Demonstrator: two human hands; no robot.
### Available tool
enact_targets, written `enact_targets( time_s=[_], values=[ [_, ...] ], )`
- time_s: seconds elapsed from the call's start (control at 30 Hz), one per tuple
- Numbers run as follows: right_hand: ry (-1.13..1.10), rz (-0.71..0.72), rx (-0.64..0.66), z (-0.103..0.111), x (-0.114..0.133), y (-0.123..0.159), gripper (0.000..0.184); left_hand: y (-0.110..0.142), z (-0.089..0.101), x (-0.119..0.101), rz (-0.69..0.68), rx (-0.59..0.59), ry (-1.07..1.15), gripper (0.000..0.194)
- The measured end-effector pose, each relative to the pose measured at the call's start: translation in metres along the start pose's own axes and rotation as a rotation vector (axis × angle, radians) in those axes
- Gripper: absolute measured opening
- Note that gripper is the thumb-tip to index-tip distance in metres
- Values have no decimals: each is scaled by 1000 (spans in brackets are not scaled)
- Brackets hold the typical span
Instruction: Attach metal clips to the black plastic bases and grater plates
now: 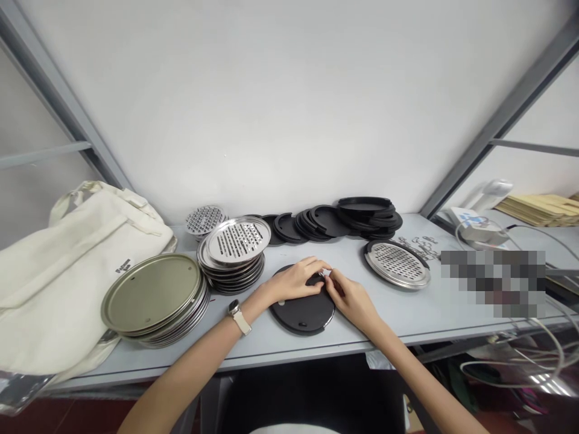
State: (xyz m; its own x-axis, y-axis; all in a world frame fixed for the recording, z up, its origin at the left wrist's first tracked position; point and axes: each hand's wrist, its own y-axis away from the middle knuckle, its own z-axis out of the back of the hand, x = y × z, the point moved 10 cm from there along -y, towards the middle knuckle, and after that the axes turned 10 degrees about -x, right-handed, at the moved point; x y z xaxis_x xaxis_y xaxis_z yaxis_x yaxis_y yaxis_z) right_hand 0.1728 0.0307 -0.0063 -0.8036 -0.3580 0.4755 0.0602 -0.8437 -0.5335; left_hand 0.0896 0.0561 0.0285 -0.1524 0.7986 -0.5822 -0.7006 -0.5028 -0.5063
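Observation:
A black round plate [304, 316] lies on the table before me, a small oval hole near its front edge. My left hand [301, 280], with a watch on the wrist, rests over its far part, fingers curled round the rim. At the plate's right edge, the fingertips of my right hand [349, 296] are pinched together and meet the left fingertips. A small shiny metal piece [322, 273] shows between them; its shape is mostly covered. To the right sits a perforated metal grater disc [398, 264] in a black rim, with small loose metal pieces [423, 246] behind it.
Left of my hands stand a pile of grater discs [239, 241] and a stack of olive-green round trays [154, 292]. Black round rims [330, 220] line the wall. A cream bag [76, 265] lies far left; cables [538, 355] and wooden boards [543, 210] are at right.

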Motion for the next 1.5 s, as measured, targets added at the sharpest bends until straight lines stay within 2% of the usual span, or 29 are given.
enact_targets(
  time_s=[0.37,0.6,0.77,1.0,1.37,1.5],
  values=[
    [147,116,-102,9,11,-1,19,-1,0,-1,-17,-13,33,36],
    [257,168,-242,21,18,1,23,-2,-2,0,-31,-12,-8,37],
    [199,62,-226,20,6,-1,22,0,1,3,23,-42,-2,40],
    [-22,-12,-9,-1,-1,-5,15,0,4,0,37,-29,-70,36],
    [-22,-4,-2,2,5,-5,19,-2,8,-5,-29,-71,-151,37],
    [-29,-10,10,1,5,-5,18,-2,4,-3,-46,-53,-194,26]
  ],
)
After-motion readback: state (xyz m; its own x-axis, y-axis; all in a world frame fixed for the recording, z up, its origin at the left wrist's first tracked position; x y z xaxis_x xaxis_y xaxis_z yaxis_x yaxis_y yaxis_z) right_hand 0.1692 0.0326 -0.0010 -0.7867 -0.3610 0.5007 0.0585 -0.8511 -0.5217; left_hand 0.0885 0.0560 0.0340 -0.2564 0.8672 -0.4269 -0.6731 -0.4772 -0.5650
